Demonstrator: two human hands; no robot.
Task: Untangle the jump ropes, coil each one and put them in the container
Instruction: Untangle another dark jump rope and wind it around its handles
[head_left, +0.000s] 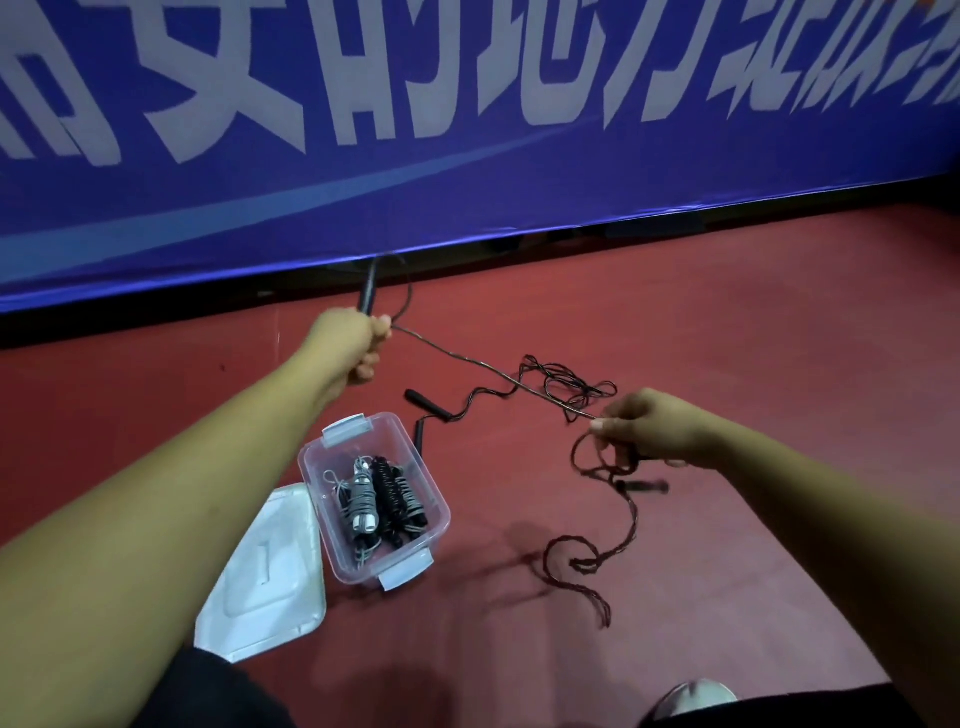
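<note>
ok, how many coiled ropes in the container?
2. One grey coiled rope on the lid side, black coiled rope beside it, both inside the clear container; more may hide beneath.

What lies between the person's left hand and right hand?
In the head view, a thin dark rope cord runs taut from the left hand to the right hand, passing over a tangled black jump rope on the red floor.

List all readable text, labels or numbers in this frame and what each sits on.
"的地方": large white characters on the blue banner. Their tops are cropped by the frame, so the reading is likely, not certain.
Other white characters either side on the banner: cropped and blurred, unreadable.
Clear plastic container and its lid: no text visible.
</note>
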